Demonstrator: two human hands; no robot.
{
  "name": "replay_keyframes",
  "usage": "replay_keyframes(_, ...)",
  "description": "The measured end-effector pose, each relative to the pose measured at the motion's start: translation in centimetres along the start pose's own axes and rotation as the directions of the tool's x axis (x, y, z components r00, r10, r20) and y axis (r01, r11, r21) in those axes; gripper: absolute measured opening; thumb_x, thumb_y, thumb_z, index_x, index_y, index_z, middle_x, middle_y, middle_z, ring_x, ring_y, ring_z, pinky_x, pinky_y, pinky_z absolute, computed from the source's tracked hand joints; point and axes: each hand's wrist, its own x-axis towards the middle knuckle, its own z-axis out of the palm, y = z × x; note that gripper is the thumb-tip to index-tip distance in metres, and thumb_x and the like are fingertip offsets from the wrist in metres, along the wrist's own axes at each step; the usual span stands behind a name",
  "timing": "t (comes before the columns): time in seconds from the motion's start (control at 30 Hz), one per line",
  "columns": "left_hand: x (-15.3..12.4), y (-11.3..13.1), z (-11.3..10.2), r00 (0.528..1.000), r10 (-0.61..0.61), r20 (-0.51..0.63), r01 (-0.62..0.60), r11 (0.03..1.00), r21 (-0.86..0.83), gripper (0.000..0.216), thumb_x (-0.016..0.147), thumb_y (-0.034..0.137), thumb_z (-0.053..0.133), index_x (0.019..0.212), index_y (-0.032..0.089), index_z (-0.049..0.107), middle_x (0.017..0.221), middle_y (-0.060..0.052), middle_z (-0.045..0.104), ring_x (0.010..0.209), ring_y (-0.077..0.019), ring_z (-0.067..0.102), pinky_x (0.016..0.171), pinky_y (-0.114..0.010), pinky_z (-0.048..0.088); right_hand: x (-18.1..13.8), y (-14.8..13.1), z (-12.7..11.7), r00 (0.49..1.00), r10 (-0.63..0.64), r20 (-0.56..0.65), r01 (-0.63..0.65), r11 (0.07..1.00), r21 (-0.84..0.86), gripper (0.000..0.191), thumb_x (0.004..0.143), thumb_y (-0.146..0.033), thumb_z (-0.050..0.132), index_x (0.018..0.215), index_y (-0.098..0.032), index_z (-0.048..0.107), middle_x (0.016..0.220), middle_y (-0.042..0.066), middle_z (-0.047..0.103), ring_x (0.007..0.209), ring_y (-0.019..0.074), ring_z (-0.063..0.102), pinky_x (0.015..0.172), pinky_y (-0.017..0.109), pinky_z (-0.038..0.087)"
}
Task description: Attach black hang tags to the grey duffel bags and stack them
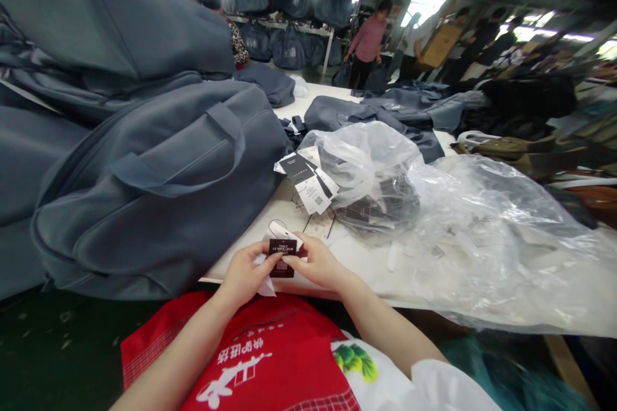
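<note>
Both my hands meet at the near edge of the white table (366,256). My left hand (245,273) and my right hand (315,263) pinch a small dark hang tag (282,250) with white lettering, together with pale paper tags behind and below it. A thin white loop sticks up above the tag. A fan of black and white hang tags (308,182) lies on the table just beyond my hands, beside a clear plastic bag (371,173) holding more dark tags.
A pile of large grey-blue fabric bags (144,173) fills the left side. Crumpled clear plastic sheeting (501,237) covers the right of the table. More grey bags lie farther back and hang on a rack. Several people stand in the background. A red apron covers my lap.
</note>
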Motion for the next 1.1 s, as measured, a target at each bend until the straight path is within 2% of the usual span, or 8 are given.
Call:
replay_keyframes(0.17, 0.0, -0.6, -0.3, 0.996, -0.082, -0.032, 0.076, 0.988, -0.135, 0.045, 0.084, 0.056, 0.048, 0.088, 0.018, 0.072, 0.055, 0.0, 0.061, 0.053, -0.0172, 0.057, 0.053, -0.026, 0.042, -0.2, 0.1, 0.2, 0.999, -0.033, -0.023, 0.03, 0.991, -0.13, 0.021, 0.085, -0.018, 0.057, 0.104, -0.019, 0.064, 0.091, 0.004, 0.07, 0.08, 0.0162, 0.064, 0.07, 0.025, 0.048)
replay_keyframes(0.27, 0.4, -0.8, -0.6, 0.988, -0.115, -0.105, 0.111, 0.993, -0.047, 0.05, 0.081, 0.062, 0.05, 0.078, 0.018, 0.073, 0.054, -0.001, 0.061, 0.053, -0.0175, 0.055, 0.052, -0.026, 0.039, -0.4, 0.4, 0.3, 0.999, -0.05, 0.006, 0.05, 0.973, -0.225, 0.019, 0.085, -0.018, 0.057, 0.102, -0.02, 0.065, 0.091, 0.003, 0.071, 0.079, 0.0163, 0.064, 0.069, 0.024, 0.046)
replay_keyframes(0.37, 1.0, -0.8, -0.7, 0.973, -0.215, -0.082, 0.215, 0.977, -0.006, 0.056, 0.076, 0.069, 0.052, 0.064, 0.017, 0.072, 0.053, -0.003, 0.061, 0.052, -0.0167, 0.053, 0.051, -0.027, 0.035, -0.6, 0.3, 0.4, 0.993, -0.081, 0.084, 0.105, 0.935, -0.34, 0.015, 0.089, -0.02, 0.053, 0.099, -0.02, 0.065, 0.089, 0.003, 0.07, 0.077, 0.0161, 0.062, 0.068, 0.024, 0.043)
replay_keyframes(0.6, 1.6, -1.0, -0.2, 0.916, -0.397, -0.057, 0.361, 0.878, -0.314, 0.051, 0.053, 0.061, 0.077, 0.069, 0.013, 0.068, 0.053, 0.0, 0.058, 0.045, -0.0098, 0.041, 0.046, -0.023, 0.026, -0.8, -0.1, 0.6, 0.984, -0.077, 0.162, 0.146, 0.87, -0.47, 0.019, 0.093, -0.018, 0.046, 0.098, -0.02, 0.064, 0.092, 0.005, 0.07, 0.083, 0.0175, 0.062, 0.072, 0.024, 0.041)
replay_keyframes(0.83, 1.2, -0.7, 0.1, 0.928, -0.371, -0.021, 0.318, 0.822, -0.472, 0.042, 0.054, 0.051, 0.078, 0.067, 0.016, 0.059, 0.05, 0.005, 0.05, 0.044, -0.0078, 0.04, 0.044, -0.02, 0.029, -1.3, 0.2, 0.7, 0.988, -0.016, 0.152, 0.096, 0.84, -0.535, 0.018, 0.092, -0.017, 0.046, 0.098, -0.02, 0.063, 0.09, 0.004, 0.07, 0.08, 0.0159, 0.062, 0.07, 0.023, 0.038)
replay_keyframes(0.97, 1.3, 0.6, -1.9, 0.964, -0.26, -0.052, 0.194, 0.825, -0.53, 0.03, 0.065, 0.04, 0.075, 0.07, 0.016, 0.058, 0.058, 0.003, 0.057, 0.048, -0.0058, 0.042, 0.046, -0.016, 0.03, -1.4, 0.4, 0.9, 0.99, 0.043, 0.131, 0.044, 0.801, -0.598, 0.021, 0.091, -0.017, 0.045, 0.099, -0.02, 0.064, 0.09, 0.005, 0.071, 0.081, 0.0161, 0.062, 0.069, 0.024, 0.036)
replay_keyframes(1.03, 1.3, 1.9, -3.5, 0.979, -0.202, 0.037, 0.185, 0.791, -0.583, 0.025, 0.068, 0.034, 0.074, 0.068, 0.014, 0.059, 0.062, 0.001, 0.061, 0.045, -0.0045, 0.04, 0.042, -0.016, 0.027, -1.3, 0.6, 1.0, 0.99, 0.071, 0.119, 0.021, 0.774, -0.633, 0.019, 0.09, -0.017, 0.046, 0.095, -0.02, 0.065, 0.087, 0.005, 0.071, 0.078, 0.0164, 0.062, 0.066, 0.025, 0.034)
replay_keyframes(1.1, 1.2, 3.3, -5.1, 0.964, -0.145, 0.224, 0.26, 0.703, -0.662, 0.025, 0.068, 0.033, 0.074, 0.065, 0.014, 0.057, 0.063, 0.0, 0.061, 0.039, -0.0036, 0.037, 0.036, -0.017, 0.022, -1.3, 0.7, 1.1, 0.991, 0.076, 0.111, 0.013, 0.768, -0.64, 0.018, 0.09, -0.016, 0.047, 0.092, -0.02, 0.065, 0.086, 0.005, 0.07, 0.076, 0.0164, 0.062, 0.065, 0.025, 0.033)
